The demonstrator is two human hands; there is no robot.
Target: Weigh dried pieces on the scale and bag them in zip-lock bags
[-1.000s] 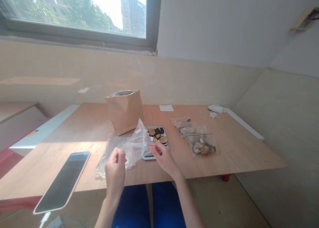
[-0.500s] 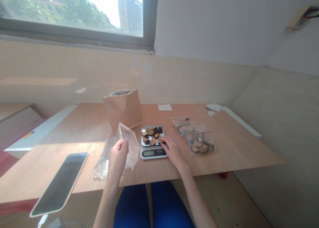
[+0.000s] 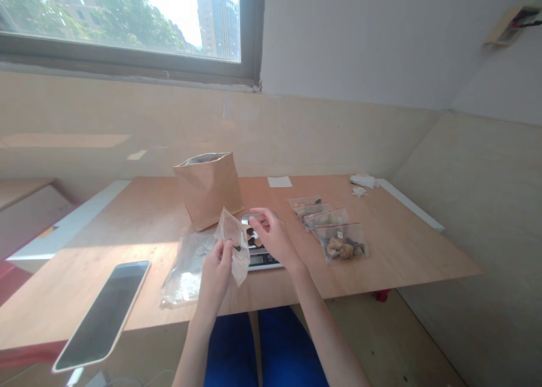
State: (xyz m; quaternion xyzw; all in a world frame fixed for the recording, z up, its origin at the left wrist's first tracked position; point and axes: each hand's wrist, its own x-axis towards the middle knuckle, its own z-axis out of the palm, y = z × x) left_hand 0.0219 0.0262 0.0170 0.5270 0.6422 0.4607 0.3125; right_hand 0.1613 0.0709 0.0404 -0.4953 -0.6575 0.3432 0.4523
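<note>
My left hand point(image 3: 218, 261) is closed on the edge of a clear plastic bag point(image 3: 240, 263), holding it up over the left side of a small kitchen scale point(image 3: 271, 259). A small dark piece point(image 3: 236, 248) shows through the bag's film. My right hand point(image 3: 271, 234) hovers above the scale beside the bag, thumb and fingers apart, with nothing visible between them. Dried brown slices with dark rims point(image 3: 254, 239) lie on the scale's plate, partly hidden by my right hand and the bag.
An upright brown paper bag point(image 3: 208, 189) stands behind the scale. Flat plastic bags point(image 3: 184, 274) lie left, near a phone point(image 3: 104, 313) overhanging the table edge. Several filled zip bags point(image 3: 344, 245) lie right. A white card point(image 3: 279, 181) and paper scraps point(image 3: 363, 181) are at the back.
My right hand has lifted from the slices on the scale and moved up and left towards the bag. My left hand has brought the held bag right, over the scale's edge.
</note>
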